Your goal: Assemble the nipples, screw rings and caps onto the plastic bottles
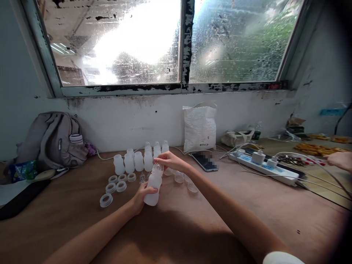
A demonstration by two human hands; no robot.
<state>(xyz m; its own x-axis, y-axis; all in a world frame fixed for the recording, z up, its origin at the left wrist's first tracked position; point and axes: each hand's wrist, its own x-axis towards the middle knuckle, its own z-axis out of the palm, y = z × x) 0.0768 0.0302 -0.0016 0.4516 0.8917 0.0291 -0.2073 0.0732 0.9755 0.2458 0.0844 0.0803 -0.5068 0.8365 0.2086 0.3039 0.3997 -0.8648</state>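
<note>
My left hand (140, 198) is wrapped round the lower body of a translucent white baby bottle (154, 182), tilted slightly to the right. The fingers of my right hand (169, 160) are closed on its clear top; they partly hide the teat and collar. Behind the bottle stand open bottles (119, 164) and several bottles fitted with teats (148, 156). Several collar rings (106, 200) lie to the left. Loose clear teats (142, 178) sit just behind my left hand. Clear caps (179, 178) rest to the right, partly behind my right forearm.
A grey backpack (52, 143) leans on the wall at left, beside a black flat item (24, 198). A white plastic package (200, 126), a phone (205, 161) and a power strip (264, 167) with cables lie right. Another person's hand (341, 160) shows at far right.
</note>
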